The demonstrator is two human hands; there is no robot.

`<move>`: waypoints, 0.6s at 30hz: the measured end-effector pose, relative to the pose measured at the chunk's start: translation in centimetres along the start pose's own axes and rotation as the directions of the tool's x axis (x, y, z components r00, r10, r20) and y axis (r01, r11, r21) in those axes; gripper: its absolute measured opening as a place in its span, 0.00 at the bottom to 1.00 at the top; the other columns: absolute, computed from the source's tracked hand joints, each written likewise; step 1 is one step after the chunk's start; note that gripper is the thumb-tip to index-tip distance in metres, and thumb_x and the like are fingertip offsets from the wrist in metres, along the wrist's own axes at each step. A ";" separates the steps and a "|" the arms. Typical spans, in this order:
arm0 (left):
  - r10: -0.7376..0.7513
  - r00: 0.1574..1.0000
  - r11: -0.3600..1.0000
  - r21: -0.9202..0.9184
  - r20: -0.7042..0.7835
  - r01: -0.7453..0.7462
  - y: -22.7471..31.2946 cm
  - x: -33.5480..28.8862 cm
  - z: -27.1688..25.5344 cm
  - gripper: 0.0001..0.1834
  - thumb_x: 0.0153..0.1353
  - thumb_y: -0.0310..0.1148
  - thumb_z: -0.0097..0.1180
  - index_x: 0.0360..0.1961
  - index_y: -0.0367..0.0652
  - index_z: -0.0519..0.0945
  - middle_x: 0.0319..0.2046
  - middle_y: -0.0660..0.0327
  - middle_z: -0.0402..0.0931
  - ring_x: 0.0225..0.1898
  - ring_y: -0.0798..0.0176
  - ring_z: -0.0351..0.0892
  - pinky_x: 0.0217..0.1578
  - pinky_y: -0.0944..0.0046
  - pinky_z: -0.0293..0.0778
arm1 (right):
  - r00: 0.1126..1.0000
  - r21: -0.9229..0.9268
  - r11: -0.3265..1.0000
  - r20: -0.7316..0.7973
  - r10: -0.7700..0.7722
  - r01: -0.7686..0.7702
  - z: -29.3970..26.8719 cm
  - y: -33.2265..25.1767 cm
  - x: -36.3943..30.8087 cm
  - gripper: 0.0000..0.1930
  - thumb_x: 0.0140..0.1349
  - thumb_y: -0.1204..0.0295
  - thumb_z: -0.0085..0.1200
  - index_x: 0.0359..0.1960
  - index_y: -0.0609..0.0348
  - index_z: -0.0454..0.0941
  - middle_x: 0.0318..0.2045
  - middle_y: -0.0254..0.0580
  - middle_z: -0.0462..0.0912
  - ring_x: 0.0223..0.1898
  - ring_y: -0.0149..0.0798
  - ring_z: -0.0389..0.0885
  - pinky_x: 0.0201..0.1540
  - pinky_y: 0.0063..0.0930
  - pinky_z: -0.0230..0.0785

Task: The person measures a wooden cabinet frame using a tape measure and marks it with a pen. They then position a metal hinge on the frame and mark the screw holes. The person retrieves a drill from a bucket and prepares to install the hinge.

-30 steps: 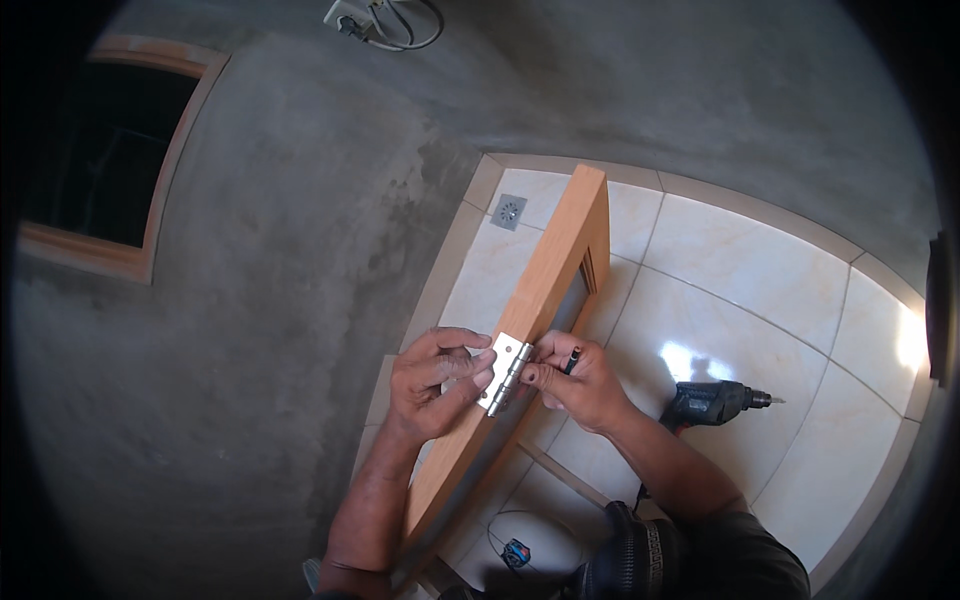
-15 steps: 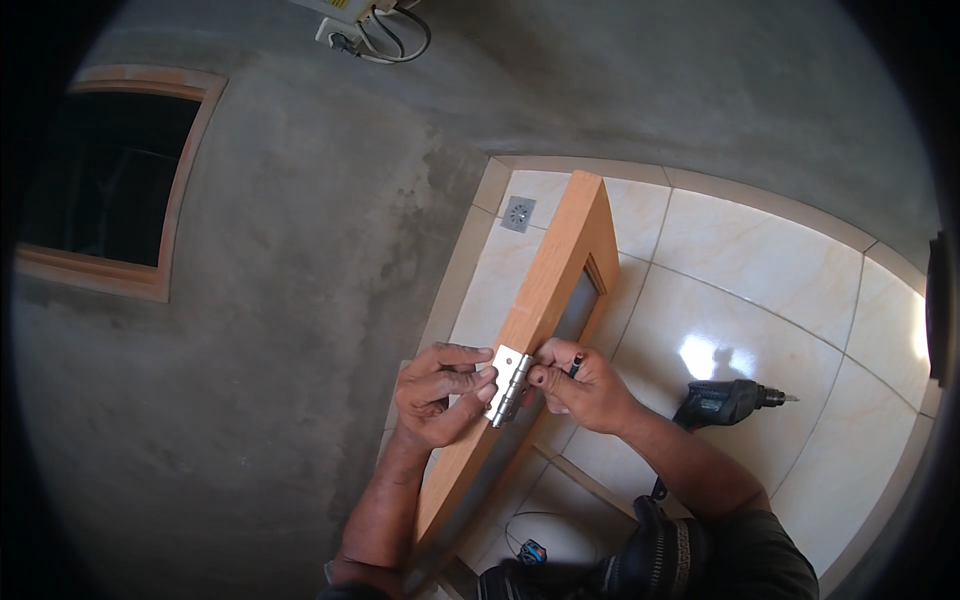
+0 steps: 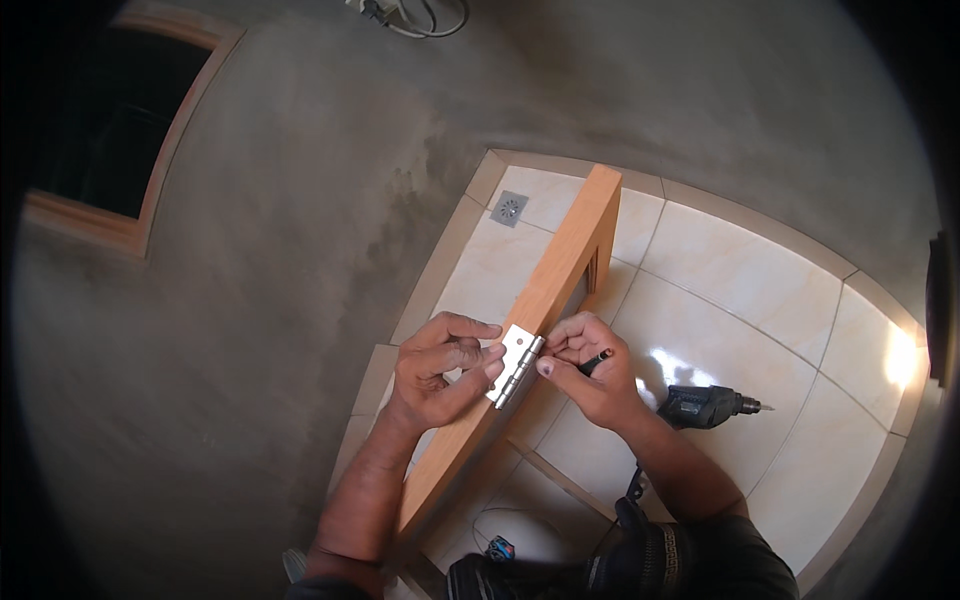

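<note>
A silver butt hinge [image 3: 518, 360] lies with one leaf flat on the narrow edge of a wooden framed panel [image 3: 568, 255]. Its barrel runs along the panel's right side. My left hand [image 3: 445, 370] holds the hinge's left side, fingertips and thumb pressed on the leaf and the wood. On the other side, my right hand [image 3: 592, 375] is closed round a dark pencil-like stick [image 3: 597, 361], whose blunt end pokes out above the hand. Its thumb and fingertips are right by the barrel; whether they touch it I cannot tell. The stick's other end is hidden.
A dark power drill [image 3: 705, 406] lies on the pale floor tiles [image 3: 740, 290] to the right. A square floor drain [image 3: 509, 208] is near the far corner. Grey walls [image 3: 300, 200] rise behind and left, with a wood-framed opening [image 3: 150, 200]. A small blue-and-black object [image 3: 499, 548] sits below.
My right hand has turned and loosened slightly at the barrel, and more of the dark stick shows. My left hand stays on the hinge. The whole view has shifted a little.
</note>
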State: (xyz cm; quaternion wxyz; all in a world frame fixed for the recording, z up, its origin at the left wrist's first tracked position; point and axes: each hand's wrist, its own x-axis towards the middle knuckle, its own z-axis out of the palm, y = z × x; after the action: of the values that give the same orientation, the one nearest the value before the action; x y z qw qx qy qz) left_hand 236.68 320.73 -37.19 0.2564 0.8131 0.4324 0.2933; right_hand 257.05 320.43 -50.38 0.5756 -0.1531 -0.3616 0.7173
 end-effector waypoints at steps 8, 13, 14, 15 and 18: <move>-0.034 0.999 0.994 -0.102 0.016 0.035 -0.1 0.3 0.0 0.06 0.58 0.21 0.69 0.37 0.35 0.90 0.48 0.50 0.82 0.34 0.69 0.81 0.36 0.67 0.77 | 0.985 -0.430 0.890 -0.011 -0.170 0.149 1.8 -0.9 -1.2 0.41 0.55 0.68 0.77 0.64 0.66 0.62 0.47 0.47 0.77 0.25 0.20 0.66 0.25 0.15 0.58; -0.001 1.000 0.987 -0.161 0.006 0.002 -0.6 -0.1 0.1 0.04 0.60 0.21 0.67 0.37 0.34 0.89 0.52 0.50 0.80 0.29 0.72 0.76 0.32 0.67 0.73 | 0.902 -0.773 0.522 0.147 -0.405 0.360 3.1 -0.5 -1.8 0.58 0.43 0.56 0.84 0.72 0.66 0.59 0.57 0.49 0.69 0.25 0.23 0.63 0.24 0.19 0.57; -0.014 1.000 0.987 -0.159 0.013 0.016 -0.6 -0.1 0.1 0.04 0.60 0.20 0.67 0.37 0.34 0.89 0.52 0.50 0.79 0.28 0.73 0.76 0.31 0.67 0.72 | 0.890 -0.784 0.500 0.141 -0.433 0.368 3.5 -0.3 -1.9 0.58 0.44 0.55 0.84 0.72 0.66 0.59 0.57 0.49 0.69 0.26 0.23 0.63 0.24 0.20 0.58; -0.010 1.000 0.989 -0.148 0.004 0.010 -0.7 -0.1 0.2 0.04 0.60 0.22 0.66 0.36 0.35 0.88 0.51 0.50 0.80 0.32 0.70 0.79 0.31 0.67 0.74 | 0.890 -0.794 0.491 0.132 -0.436 0.358 3.4 -0.2 -1.9 0.57 0.44 0.56 0.84 0.71 0.66 0.60 0.57 0.49 0.68 0.26 0.23 0.63 0.25 0.20 0.58; -0.007 1.000 0.992 -0.124 -0.007 0.006 -0.7 0.0 0.3 0.04 0.61 0.25 0.66 0.36 0.36 0.88 0.49 0.50 0.81 0.39 0.64 0.84 0.31 0.66 0.77 | 0.889 -0.808 0.480 0.114 -0.444 0.343 3.1 0.2 -1.8 0.56 0.44 0.59 0.84 0.71 0.66 0.61 0.58 0.49 0.67 0.27 0.23 0.62 0.25 0.20 0.58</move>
State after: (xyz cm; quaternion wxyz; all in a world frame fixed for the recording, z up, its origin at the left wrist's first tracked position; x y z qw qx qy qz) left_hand 236.50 321.02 -37.88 0.3057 0.7931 0.4170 0.3220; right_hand 255.48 317.66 -48.78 0.6087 -0.3507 -0.6405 0.3104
